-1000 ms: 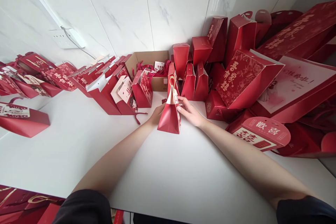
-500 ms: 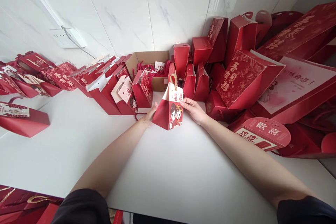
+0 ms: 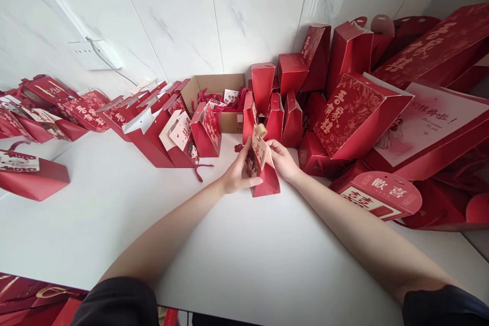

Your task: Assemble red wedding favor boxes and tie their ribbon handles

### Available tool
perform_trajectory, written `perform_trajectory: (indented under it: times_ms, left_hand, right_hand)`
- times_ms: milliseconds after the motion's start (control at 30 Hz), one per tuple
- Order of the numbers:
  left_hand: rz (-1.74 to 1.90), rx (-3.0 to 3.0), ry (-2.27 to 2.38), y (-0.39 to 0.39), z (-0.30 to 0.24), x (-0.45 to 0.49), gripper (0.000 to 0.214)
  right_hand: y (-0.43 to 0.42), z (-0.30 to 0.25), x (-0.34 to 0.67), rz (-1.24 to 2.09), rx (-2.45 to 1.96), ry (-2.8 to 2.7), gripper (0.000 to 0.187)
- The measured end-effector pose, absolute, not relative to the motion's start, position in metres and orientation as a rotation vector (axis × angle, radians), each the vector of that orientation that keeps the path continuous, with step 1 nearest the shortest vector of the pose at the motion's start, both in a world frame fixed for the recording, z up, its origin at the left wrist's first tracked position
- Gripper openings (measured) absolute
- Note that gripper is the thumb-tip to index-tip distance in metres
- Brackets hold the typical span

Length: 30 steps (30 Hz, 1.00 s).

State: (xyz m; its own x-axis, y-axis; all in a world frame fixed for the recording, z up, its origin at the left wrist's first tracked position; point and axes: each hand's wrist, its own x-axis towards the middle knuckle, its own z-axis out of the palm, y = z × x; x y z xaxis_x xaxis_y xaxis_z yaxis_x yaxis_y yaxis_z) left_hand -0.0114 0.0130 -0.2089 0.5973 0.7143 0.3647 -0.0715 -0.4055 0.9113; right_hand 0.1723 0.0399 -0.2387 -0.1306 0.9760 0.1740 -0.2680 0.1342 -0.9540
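A small red gift box [image 3: 268,184] with a cream tag and cartoon figures stands upright on the white table, turned slightly. My left hand [image 3: 236,175] is closed around its left side, thumb across the lower front. At the upper right edge, the fingers of my right hand [image 3: 283,161] pinch the box; their tips are partly hidden behind it. A gold ribbon loop [image 3: 261,131] sticks up from its top. Just behind my left hand, a dark red ribbon [image 3: 198,173] hangs from a neighbouring box onto the table.
Behind, an open cardboard box [image 3: 231,123] holds red ribbons and tags. Several red gift boxes [image 3: 147,135] line up at left; taller ones [image 3: 353,107] are piled at right. One red box [image 3: 46,178] lies at far left. A wall socket [image 3: 95,55] has a cable.
The gift box has been turned, so its cartoon face now points left and a plain red side shows. My left hand has moved right and wrapped round it.
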Motion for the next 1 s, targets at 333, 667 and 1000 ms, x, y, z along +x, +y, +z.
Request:
perform_trajectory:
  times_ms: [333, 667, 1000]
  left_hand:
    - [1.182, 1.759, 0.684, 0.005, -0.207, -0.006, 0.095]
    - [1.235, 0.993, 0.385, -0.007, -0.153, 0.0, 0.065]
    - [1.238, 1.134, 0.637, -0.042, -0.111, -0.03, 0.056]
  right_hand:
    - [0.039, -0.237, 0.171, 1.317, -0.874, -1.163, 0.038]
    - [0.044, -0.241, 0.173, 1.349, -0.868, -1.194, 0.057]
    - [0.042, -0.244, 0.168, 1.377, -0.854, -1.315, 0.049]
